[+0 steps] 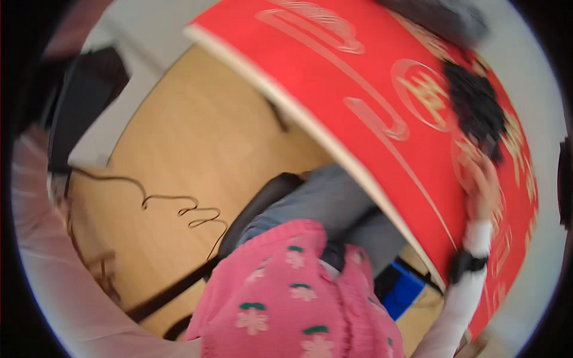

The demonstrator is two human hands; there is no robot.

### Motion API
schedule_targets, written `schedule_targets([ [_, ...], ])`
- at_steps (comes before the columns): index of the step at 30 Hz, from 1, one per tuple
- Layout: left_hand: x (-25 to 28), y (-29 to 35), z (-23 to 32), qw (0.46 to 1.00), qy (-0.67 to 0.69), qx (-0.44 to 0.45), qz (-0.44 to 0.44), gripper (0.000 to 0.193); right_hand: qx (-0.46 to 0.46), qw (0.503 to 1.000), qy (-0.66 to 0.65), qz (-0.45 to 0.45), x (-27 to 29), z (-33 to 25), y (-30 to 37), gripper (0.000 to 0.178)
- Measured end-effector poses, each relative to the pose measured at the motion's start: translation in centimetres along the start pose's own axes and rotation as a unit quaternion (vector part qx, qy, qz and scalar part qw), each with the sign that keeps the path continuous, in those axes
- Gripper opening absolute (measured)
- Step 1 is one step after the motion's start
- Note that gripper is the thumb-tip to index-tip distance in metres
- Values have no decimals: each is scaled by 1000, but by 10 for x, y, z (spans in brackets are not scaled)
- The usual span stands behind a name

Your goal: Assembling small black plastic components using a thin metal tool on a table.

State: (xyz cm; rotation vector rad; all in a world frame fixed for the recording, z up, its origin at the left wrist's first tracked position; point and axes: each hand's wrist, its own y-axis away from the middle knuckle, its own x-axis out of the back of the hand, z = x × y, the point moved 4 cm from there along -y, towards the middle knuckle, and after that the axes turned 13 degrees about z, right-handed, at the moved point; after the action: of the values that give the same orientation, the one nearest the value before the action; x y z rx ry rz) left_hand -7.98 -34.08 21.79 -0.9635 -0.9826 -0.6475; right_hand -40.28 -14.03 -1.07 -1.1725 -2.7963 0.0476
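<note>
Blur over right hand [482, 190] at black bundle [476, 104], grip unclear; left hand apparently out of view.

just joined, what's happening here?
A seated person in a pink patterned knit top has reached out over a red-covered table. Their right grip is at the near edge of a shaggy black bundle lying on it; blur hides whether the fingers are closed on it. A dark band is on that wrist. The left sleeve runs along the picture's left side, but the left grip can't be made out.
</note>
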Motion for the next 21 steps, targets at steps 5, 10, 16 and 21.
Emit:
schedule_targets([
  [5, -59, 4, 38, 964, 234, -74, -97, 11, 7, 990, 121, -70, 0, -58, 52, 26],
  [10, -78, 2, 123, 922, 242, -185, -240, 12, 68, 973, 220, 1, 95, -144, 124, 27],
  [16, -145, -4, 139, 883, 281, -235, -293, 9, 173, 921, 330, 116, 134, -148, 173, 33],
  [21, -203, -23, 118, 890, 290, -203, -288, 8, 130, 922, 360, 59, 89, -124, 146, 46],
])
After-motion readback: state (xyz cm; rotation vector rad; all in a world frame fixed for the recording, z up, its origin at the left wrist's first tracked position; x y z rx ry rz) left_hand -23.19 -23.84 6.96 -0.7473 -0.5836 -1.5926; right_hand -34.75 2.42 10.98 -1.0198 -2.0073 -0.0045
